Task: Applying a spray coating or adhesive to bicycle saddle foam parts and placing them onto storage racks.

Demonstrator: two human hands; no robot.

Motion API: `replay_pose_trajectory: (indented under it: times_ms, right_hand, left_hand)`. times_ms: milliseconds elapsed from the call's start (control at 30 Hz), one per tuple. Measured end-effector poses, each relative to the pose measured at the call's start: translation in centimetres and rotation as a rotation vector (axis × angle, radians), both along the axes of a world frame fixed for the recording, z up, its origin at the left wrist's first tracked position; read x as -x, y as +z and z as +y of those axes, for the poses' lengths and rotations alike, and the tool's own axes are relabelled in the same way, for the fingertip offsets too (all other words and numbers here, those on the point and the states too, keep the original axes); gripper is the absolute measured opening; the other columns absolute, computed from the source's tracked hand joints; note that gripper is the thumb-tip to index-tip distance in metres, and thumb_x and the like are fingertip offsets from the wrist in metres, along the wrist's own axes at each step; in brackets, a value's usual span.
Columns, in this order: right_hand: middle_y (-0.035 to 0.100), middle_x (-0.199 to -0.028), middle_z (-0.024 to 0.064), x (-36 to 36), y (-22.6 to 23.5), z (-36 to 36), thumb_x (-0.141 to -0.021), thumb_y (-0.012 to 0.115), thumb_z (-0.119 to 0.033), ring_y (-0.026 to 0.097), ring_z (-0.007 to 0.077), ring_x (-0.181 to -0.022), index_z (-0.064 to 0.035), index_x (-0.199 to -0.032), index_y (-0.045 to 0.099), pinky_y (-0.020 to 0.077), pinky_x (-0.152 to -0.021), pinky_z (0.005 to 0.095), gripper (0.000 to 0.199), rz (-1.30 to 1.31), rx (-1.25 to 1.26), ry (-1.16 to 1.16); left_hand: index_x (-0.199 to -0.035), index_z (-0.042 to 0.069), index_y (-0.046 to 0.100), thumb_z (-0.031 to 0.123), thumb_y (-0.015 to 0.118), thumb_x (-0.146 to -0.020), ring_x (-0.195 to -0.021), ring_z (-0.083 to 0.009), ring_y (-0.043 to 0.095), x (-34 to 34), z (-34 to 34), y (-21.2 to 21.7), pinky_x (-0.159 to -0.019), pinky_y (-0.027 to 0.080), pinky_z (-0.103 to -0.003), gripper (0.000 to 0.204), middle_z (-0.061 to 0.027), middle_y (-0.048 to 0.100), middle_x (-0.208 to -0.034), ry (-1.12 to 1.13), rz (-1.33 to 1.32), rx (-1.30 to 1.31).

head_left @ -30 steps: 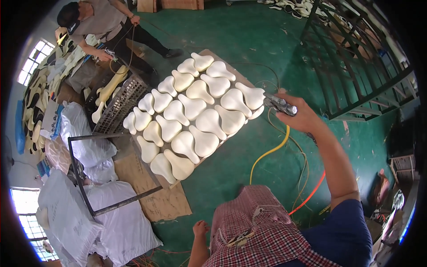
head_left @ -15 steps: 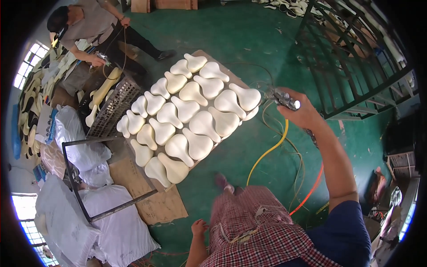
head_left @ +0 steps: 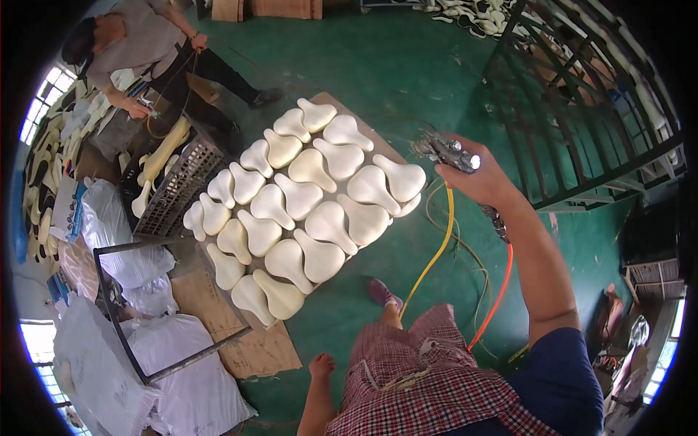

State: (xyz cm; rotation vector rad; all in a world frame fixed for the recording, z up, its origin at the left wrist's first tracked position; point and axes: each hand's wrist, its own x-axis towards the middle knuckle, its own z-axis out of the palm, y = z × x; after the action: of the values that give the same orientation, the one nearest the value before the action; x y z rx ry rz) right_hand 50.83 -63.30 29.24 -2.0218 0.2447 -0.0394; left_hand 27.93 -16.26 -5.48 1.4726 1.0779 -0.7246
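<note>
My right hand (head_left: 476,174) is wrapped round a metal spray gun (head_left: 447,151), held out just past the right end of a board. A yellow hose (head_left: 436,251) runs down from the gun, and a red hose (head_left: 494,309) hangs below my forearm. Cream-coloured foam bicycle saddle pads (head_left: 313,168) lie in close rows on the board (head_left: 385,142), rounded sides up. The gun's nozzle end is near the rightmost pad without touching it. Low beside my checked apron (head_left: 403,370), my left hand (head_left: 322,365) hangs with its fingers curled in, no object visible in it.
A co-worker (head_left: 149,51) with another spray gun (head_left: 149,107) stands far left behind a plastic crate (head_left: 182,189). White sacks (head_left: 193,378), a metal frame (head_left: 120,312) and cardboard (head_left: 265,352) lie at the left. A dark metal rack (head_left: 603,174) stands at the right. Loose hoses hang near my legs.
My right hand and the spray gun have shifted slightly left. The board and pads sit a little lower in view. One foot has come forward, and the co-worker's gun hand has moved left.
</note>
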Motion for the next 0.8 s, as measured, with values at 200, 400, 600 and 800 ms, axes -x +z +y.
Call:
replay_pose_trajectory:
  times_ms: [200,400,600,800]
  right_hand:
    - [0.059,-0.088,0.0112,0.1,-1.1,-2.3,-0.068,0.058,-0.012,0.055,0.0172,-0.078,-0.0042,-0.11,0.05,0.043,-0.073,0.0282,0.044,-0.013,0.137,0.018]
    - [0.059,-0.09,0.0124,1.2,-0.5,-3.6,-0.068,0.059,-0.012,0.056,0.0185,-0.08,-0.0038,-0.111,0.049,0.0429,-0.074,0.0291,0.045,0.065,0.19,0.044]
    - [0.059,-0.09,0.0115,0.3,-0.7,-3.6,-0.068,0.059,-0.012,0.055,0.0169,-0.08,-0.003,-0.11,0.05,0.0423,-0.075,0.0283,0.044,-0.038,0.069,-0.043]
    - [0.06,-0.088,0.0122,5.2,-0.7,-6.1,-0.067,0.06,-0.013,0.056,0.0188,-0.078,-0.0036,-0.11,0.05,0.0431,-0.073,0.0287,0.044,0.084,0.181,-0.028]
  left_hand:
    - [-0.095,-0.001,0.054,0.012,0.051,-0.075,-0.054,-0.019,0.058,-3.9,-3.1,1.5,-0.042,0.041,-0.026,0.025,-0.0094,0.058,-0.075,-0.061,-0.005,0.02]
    - [-0.098,-0.001,0.052,0.012,0.049,-0.076,-0.056,-0.0188,0.059,-5.0,-3.5,1.4,-0.044,0.041,-0.025,0.026,-0.0087,0.059,-0.077,-0.178,0.01,-0.013]
    - [-0.099,0.0,0.052,0.012,0.049,-0.076,-0.056,-0.0187,0.059,-6.1,-4.5,1.5,-0.043,0.041,-0.025,0.027,-0.0083,0.059,-0.078,-0.183,0.045,-0.037]
    - [-0.099,-0.001,0.052,0.013,0.049,-0.076,-0.056,-0.0181,0.059,-6.5,-6.1,1.4,-0.043,0.04,-0.025,0.027,-0.0087,0.058,-0.077,-0.214,0.015,-0.018]
